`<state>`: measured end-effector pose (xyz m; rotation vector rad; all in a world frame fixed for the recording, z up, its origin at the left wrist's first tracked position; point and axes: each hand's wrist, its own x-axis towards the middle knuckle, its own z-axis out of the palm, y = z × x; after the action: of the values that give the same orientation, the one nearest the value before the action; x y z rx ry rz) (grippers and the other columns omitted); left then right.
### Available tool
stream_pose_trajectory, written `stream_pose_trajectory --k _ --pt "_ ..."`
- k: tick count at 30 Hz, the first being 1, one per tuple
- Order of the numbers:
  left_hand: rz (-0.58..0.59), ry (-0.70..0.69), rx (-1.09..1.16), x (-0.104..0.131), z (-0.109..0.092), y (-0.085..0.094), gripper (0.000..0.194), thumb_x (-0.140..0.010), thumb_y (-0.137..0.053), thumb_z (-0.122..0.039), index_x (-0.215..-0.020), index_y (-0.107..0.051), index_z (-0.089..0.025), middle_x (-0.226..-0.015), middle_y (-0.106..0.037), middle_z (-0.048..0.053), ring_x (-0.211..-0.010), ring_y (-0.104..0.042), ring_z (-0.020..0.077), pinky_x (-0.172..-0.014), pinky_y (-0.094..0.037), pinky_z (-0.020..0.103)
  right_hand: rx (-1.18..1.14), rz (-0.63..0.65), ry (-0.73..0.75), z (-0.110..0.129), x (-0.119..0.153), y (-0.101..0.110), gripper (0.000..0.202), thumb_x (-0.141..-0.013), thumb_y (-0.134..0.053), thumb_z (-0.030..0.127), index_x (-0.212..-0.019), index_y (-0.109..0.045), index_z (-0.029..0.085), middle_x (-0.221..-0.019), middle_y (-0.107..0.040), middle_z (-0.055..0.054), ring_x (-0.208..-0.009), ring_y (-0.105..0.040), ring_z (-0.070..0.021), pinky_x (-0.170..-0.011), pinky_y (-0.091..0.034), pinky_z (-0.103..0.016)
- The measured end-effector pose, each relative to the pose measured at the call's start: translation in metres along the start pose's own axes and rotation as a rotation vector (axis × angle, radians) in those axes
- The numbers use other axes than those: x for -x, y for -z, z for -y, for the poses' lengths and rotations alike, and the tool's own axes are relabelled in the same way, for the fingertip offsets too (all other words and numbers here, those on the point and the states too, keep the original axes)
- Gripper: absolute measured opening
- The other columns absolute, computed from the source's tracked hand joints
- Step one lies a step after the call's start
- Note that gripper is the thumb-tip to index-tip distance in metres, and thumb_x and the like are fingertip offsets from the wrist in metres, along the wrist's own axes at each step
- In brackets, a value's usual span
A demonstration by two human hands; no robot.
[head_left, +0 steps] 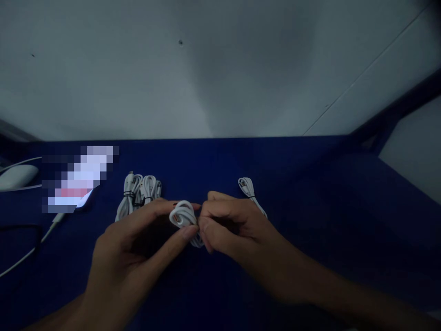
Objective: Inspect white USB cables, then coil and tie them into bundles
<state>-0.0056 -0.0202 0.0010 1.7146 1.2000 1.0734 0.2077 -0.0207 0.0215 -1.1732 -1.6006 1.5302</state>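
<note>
Here, both hands are closing on one coiled white cable (184, 216) at the middle of the blue table (310, 207). The left hand (138, 239) is pinching the coil between thumb and forefinger, its fingers (165, 209) curling over the top of the loops while the thumb is pressing from below. The right hand (234, 225) is meeting it from the other side, its fingertips (205, 227) gripping the coil's right edge, so both hands are holding the same bundle. The coil is sitting just above the table, near the person's side; whether it is touching the surface cannot be told in the dim light.

Just behind the left hand, two tied cable bundles (138, 195) are lying side by side, each bound by a dark tie. Behind the right hand, another bundle (250, 191) is lying alone, partly hidden by the knuckles. Farther left, a blurred-out patch is covering a lit device (77, 181), with a thin white cord (41, 239) running from it toward the near-left edge. At the far left edge, a pale rounded object (15, 177) is resting on the table. A grey wall (206, 69) is rising behind the table.
</note>
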Motion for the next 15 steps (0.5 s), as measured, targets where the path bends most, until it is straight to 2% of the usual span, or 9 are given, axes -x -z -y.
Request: stream_pose_trajectory --k 7,11,15 --pt "0.011 0.003 0.022 -0.001 0.001 -0.002 0.016 -0.095 -0.086 -0.032 -0.109 -0.085 -0.041 -0.101 -0.088 -0.01 -0.089 -0.087 0.0205 -0.083 -0.075 0.026 0.059 -0.033 0.025 0.0 0.001 -0.003 0.033 -0.098 -0.066 0.017 -0.069 -0.05 0.019 -0.08 -0.049 0.005 -0.067 -0.045 -0.0102 -0.055 -0.031 -0.027" --pt "0.02 0.042 0.062 -0.002 0.001 -0.002 0.018 -0.094 -0.088 -0.035 -0.111 -0.085 -0.04 -0.097 -0.088 -0.007 -0.084 -0.087 0.0201 -0.078 -0.075 0.023 0.197 -0.055 0.145 -0.003 0.002 -0.006 0.032 -0.097 -0.066 0.014 -0.071 -0.049 0.019 -0.082 -0.049 0.005 -0.067 -0.043 -0.0096 -0.055 -0.032 -0.027" --pt "0.077 0.115 0.155 -0.003 0.002 0.0 0.022 -0.097 -0.085 -0.032 -0.117 -0.085 -0.042 -0.09 -0.087 -0.005 -0.079 -0.086 0.0177 -0.071 -0.072 0.017 0.381 -0.063 0.302 -0.011 0.001 -0.009 0.032 -0.1 -0.062 0.012 -0.074 -0.046 0.019 -0.083 -0.046 0.003 -0.066 -0.042 -0.009 -0.056 -0.033 -0.026"
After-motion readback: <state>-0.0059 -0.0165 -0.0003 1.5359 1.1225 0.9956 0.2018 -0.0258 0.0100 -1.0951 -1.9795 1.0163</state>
